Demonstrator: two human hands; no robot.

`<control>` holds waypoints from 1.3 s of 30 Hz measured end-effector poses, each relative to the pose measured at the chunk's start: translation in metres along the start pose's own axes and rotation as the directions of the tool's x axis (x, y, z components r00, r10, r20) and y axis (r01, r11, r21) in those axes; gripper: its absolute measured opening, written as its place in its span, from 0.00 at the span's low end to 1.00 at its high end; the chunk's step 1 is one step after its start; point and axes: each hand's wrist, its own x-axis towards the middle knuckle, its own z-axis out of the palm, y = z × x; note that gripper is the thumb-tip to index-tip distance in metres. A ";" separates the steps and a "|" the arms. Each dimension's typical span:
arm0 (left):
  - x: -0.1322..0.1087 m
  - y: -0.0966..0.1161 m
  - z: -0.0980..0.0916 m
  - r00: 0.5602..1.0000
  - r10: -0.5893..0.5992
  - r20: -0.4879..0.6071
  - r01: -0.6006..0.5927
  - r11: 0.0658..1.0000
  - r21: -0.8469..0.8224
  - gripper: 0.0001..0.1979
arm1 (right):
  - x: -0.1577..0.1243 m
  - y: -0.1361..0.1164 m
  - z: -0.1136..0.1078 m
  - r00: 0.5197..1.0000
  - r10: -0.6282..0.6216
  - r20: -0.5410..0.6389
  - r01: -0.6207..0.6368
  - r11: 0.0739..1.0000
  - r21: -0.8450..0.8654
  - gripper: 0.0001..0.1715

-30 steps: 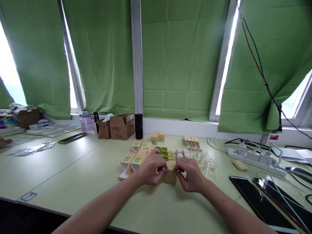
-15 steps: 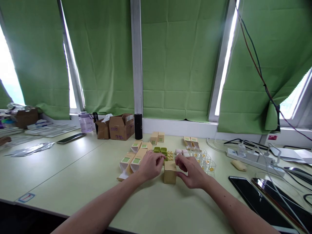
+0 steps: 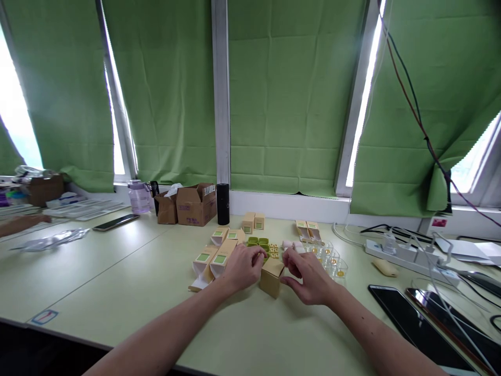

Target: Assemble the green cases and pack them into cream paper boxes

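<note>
A small plain brown cardboard box (image 3: 270, 282) stands on the table between my two hands, turned at an angle with a corner towards me. My left hand (image 3: 245, 267) is at its left side, fingers bent and closed against its far left edge. My right hand (image 3: 309, 277) is at the right side, its thumb at the box's near right face and its curled index finger by the far corner. Beyond the hands sit green square cups (image 3: 257, 242), little yellow pieces (image 3: 274, 249), pale pink rolls (image 3: 293, 245) and clear glass cups (image 3: 327, 256) with yellow bottoms.
Open brown boxes with green labels (image 3: 203, 258) lie left of my left hand; more boxes (image 3: 248, 222) stand behind. A power strip (image 3: 410, 260), cables and phones (image 3: 395, 303) are at right. Cartons (image 3: 195, 204) and a black cylinder (image 3: 223, 203) stand at the back. Another person's hand (image 3: 33, 222) is far left.
The small cardboard box has turned between my hands, from facing me squarely to standing at an angle. My hands stay nearly in place. The other person's hand has moved right, further into view.
</note>
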 end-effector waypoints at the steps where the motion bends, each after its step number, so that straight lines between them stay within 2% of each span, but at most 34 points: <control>1: 0.000 0.000 0.001 1.000 -0.005 0.002 0.005 1.000 0.002 0.15 | 0.000 -0.001 0.000 1.000 0.000 0.008 0.000 1.000 -0.006 0.15; 7: -0.001 0.004 -0.002 0.994 -0.060 0.089 0.060 0.998 0.011 0.21 | 0.001 -0.003 0.003 1.000 -0.010 0.023 0.011 0.999 -0.030 0.16; 12: -0.001 0.009 -0.004 0.987 -0.093 0.134 0.093 0.996 0.014 0.22 | 0.001 -0.006 0.007 0.999 -0.021 0.046 0.027 0.992 -0.125 0.15; 22: 0.001 0.004 -0.003 0.998 -0.047 0.029 0.046 0.998 0.030 0.14 | 0.002 0.000 0.002 0.996 0.048 0.071 -0.034 0.981 -0.191 0.18; 26: -0.001 0.004 -0.003 0.999 -0.021 0.041 0.019 0.999 0.028 0.13 | 0.004 0.004 0.003 0.988 0.129 0.086 -0.102 0.958 -0.266 0.15; 29: -0.001 0.004 -0.003 0.999 -0.005 0.043 0.004 1.000 0.024 0.13 | 0.007 0.003 0.003 0.959 0.265 0.101 -0.209 0.902 -0.377 0.10; 32: -0.001 0.004 -0.003 1.000 -0.019 -0.002 0.019 1.000 0.017 0.12 | 0.011 0.000 0.004 0.896 0.404 0.183 -0.279 0.834 -0.477 0.11; 36: -0.002 0.007 -0.007 0.997 0.063 -0.050 -0.065 0.997 -0.039 0.09 | 0.011 -0.005 0.005 0.854 0.439 0.278 -0.270 0.832 -0.485 0.07; 39: -0.003 0.015 -0.013 0.989 0.148 -0.012 -0.148 0.985 -0.094 0.08 | 0.009 -0.008 0.006 0.845 0.436 0.309 -0.260 0.841 -0.474 0.07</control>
